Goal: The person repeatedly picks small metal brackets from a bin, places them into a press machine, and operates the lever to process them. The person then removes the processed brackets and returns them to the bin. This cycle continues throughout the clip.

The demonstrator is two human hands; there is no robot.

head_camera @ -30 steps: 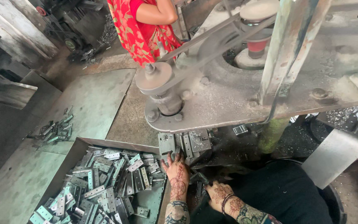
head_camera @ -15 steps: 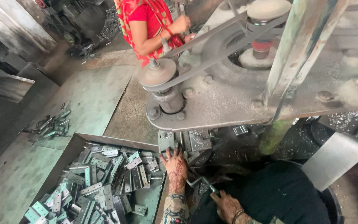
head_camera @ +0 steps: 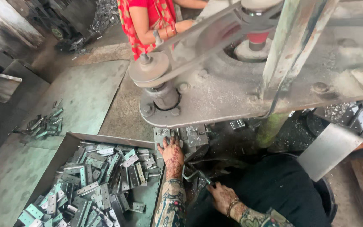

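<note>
Head view: the left hand (head_camera: pixel 171 152) lies flat, fingers spread, its grip apart and pressed down on a small grey metal plate at the die bed (head_camera: pixel 192 136) of a press machine (head_camera: pixel 240 88). The plate itself is almost hidden under the palm, so its shape cannot be told. The right hand (head_camera: pixel 220 195), lower and closer to the body, has its grip closed around the end of a bent metal handle (head_camera: pixel 194 175); the handle runs from that grip up towards the left wrist.

Just left of the left hand's grip sits an open sheet-metal tray (head_camera: pixel 70 145) heaped with flat hinge plates (head_camera: pixel 101 176), pale grey-green, rectangular and punched with small holes, lying at all angles. Further left of it, a smaller loose pile of the same plates (head_camera: pixel 43 125) rests on the floor (head_camera: pixel 85 92), which is worn greenish sheet metal and dusty concrete.

Above the grip, the machine's grey cast body carries a round pulley (head_camera: pixel 150 69) with a belt, bolts at its base and metal filings scattered over it. A painted steel column (head_camera: pixel 293 54) rises to the right. Beyond the machine, another person in a red garment (head_camera: pixel 148 21) stands with a forearm at the press. Right of the right hand's grip, a bare steel sheet (head_camera: pixel 328 149) leans amid shavings.
</note>
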